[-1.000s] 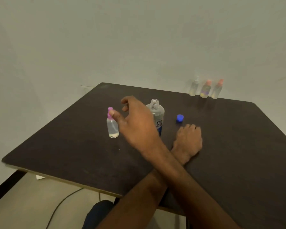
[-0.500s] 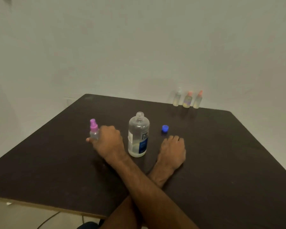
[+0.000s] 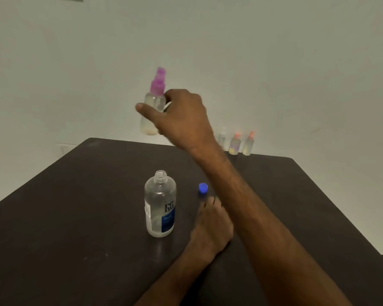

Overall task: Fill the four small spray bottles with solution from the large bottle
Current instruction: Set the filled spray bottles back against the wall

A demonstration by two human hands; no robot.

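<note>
My right hand (image 3: 181, 117) holds a small clear spray bottle with a purple top (image 3: 153, 104) upright in the air, above the far side of the table. The large clear bottle with a blue label (image 3: 160, 206) stands uncapped mid-table, with a little liquid at its bottom. Its blue cap (image 3: 203, 188) lies just to its right. My left hand (image 3: 212, 226) rests flat on the table behind that cap, under my crossed right forearm. Three more small spray bottles stand at the far edge: one clear-topped (image 3: 222, 139) and two orange-topped (image 3: 234, 145) (image 3: 248, 144).
The dark table (image 3: 75, 217) stands against a plain white wall. Its far edge runs just behind the row of small bottles, and its right edge drops off at the lower right.
My right hand closed on the purple-topped bottle where it stood left of the large bottle and lifted it up and to the right. My left hand stayed flat on the table.
</note>
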